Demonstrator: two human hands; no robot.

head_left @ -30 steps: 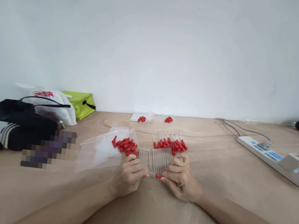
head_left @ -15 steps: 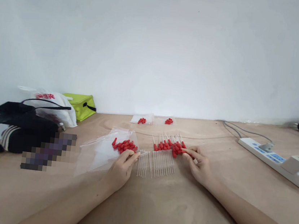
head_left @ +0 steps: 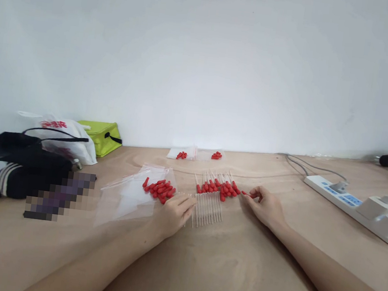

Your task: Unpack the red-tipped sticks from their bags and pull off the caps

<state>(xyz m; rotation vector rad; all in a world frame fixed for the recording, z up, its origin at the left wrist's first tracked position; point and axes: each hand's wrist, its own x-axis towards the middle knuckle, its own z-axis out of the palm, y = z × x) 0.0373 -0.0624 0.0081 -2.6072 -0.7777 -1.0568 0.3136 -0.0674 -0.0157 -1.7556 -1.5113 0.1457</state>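
Head view: right hand point(head_left: 266, 206) is pinching a capped tube point(head_left: 246, 194) beside the capped row point(head_left: 217, 187); left hand point(head_left: 175, 211), grip unclear, is touching tubes point(head_left: 207, 211) near loose caps point(head_left: 158, 188).

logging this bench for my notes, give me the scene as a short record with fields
left hand: on the table, fingertips at the near left edge of the dropper row; grip unclear
right hand: pinches one red-bulb dropper at the row's right end
dropper row: glass tubes side by side, red bulbs at the far end
loose red bulbs: heaped on a clear zip bag, left of the row
power strip: far right, plugs in it
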